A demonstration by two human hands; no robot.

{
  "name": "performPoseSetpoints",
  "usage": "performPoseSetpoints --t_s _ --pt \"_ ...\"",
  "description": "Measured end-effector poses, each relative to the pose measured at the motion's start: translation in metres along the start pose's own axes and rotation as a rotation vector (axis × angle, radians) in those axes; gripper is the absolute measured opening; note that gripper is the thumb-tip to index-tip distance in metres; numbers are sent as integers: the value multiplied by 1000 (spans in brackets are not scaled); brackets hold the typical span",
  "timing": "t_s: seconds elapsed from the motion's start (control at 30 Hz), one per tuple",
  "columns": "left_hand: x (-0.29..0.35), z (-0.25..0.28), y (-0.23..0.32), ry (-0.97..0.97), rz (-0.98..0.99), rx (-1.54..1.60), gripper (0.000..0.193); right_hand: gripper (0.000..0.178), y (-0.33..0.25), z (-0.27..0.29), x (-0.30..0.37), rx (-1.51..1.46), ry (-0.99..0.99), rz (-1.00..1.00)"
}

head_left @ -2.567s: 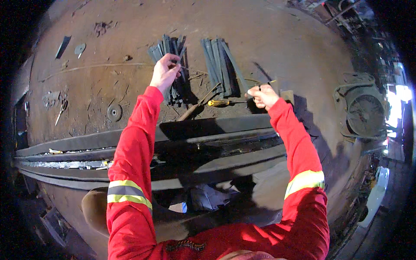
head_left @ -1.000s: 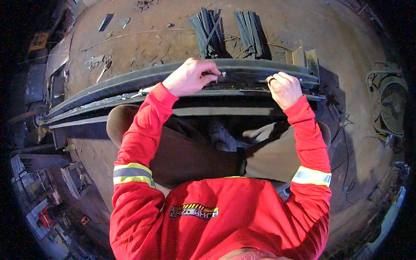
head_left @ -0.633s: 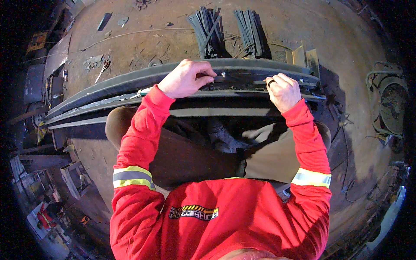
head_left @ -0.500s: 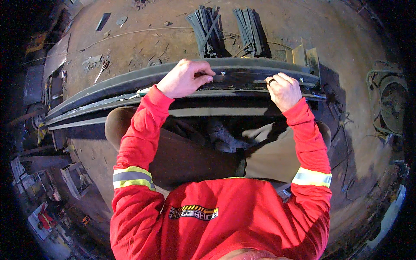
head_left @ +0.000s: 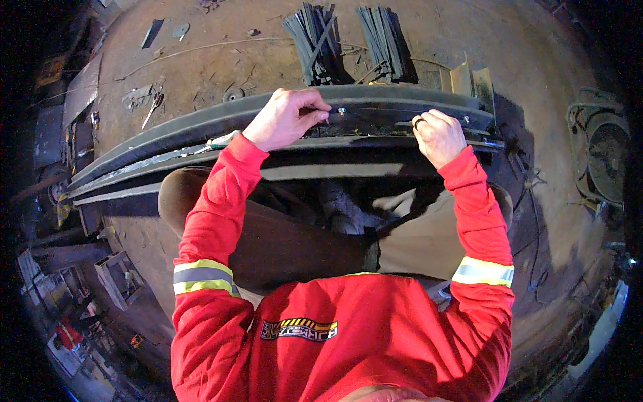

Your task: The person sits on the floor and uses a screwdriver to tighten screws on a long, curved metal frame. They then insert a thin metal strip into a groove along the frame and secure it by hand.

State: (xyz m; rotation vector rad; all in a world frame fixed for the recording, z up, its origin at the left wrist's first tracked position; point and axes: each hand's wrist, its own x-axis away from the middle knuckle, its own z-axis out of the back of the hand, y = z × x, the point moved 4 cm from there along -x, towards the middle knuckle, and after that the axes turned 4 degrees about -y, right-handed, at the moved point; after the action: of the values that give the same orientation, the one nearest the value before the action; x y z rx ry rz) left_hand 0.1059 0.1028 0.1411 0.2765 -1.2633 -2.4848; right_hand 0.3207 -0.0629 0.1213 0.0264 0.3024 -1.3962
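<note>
Both my hands are at a long, curved dark steel beam (head_left: 175, 125) lying crosswise in front of my knees. My left hand (head_left: 281, 120) pinches thumb and forefinger together at the beam, just left of a small shiny bolt (head_left: 341, 112). What lies between those fingertips is too small to name. My right hand (head_left: 440, 139), with a dark ring on one finger, is closed with its fingertips at the beam, left of another bolt (head_left: 467, 119). Its fingers hide whatever they grip. A tool with a pale handle (head_left: 221, 141) lies on the beam beside my left wrist.
Two bundles of dark flat strips (head_left: 313, 43) (head_left: 386, 43) lie on the floor beyond the beam. A yellowish angled steel piece (head_left: 462, 82) stands at its right end. A scissor-like tool (head_left: 154, 109) is at far left, and a round coiled object (head_left: 606, 151) at right.
The view has shifted slightly. Both hands stay at nearly the same places on the beam, with their fingers still closed.
</note>
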Motion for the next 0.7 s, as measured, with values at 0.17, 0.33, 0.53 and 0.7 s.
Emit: performPoseSetpoints --t_s 0.17,0.33,0.53,0.7 --pt "-3 -8 -4 -26 -3 -5 12 8 2 -4 1 5 -12 -12" --pt "-1 -21 -13 -138 -1 -1 15 8 4 -8 1 12 -64 -32" --pt "-4 -33 -20 -71 -57 -83 17 8 13 -18 2 18 -128 -82" --pt "-6 -37 -36 -4 16 -61 18 9 15 -20 -1 -31 -111 -120"
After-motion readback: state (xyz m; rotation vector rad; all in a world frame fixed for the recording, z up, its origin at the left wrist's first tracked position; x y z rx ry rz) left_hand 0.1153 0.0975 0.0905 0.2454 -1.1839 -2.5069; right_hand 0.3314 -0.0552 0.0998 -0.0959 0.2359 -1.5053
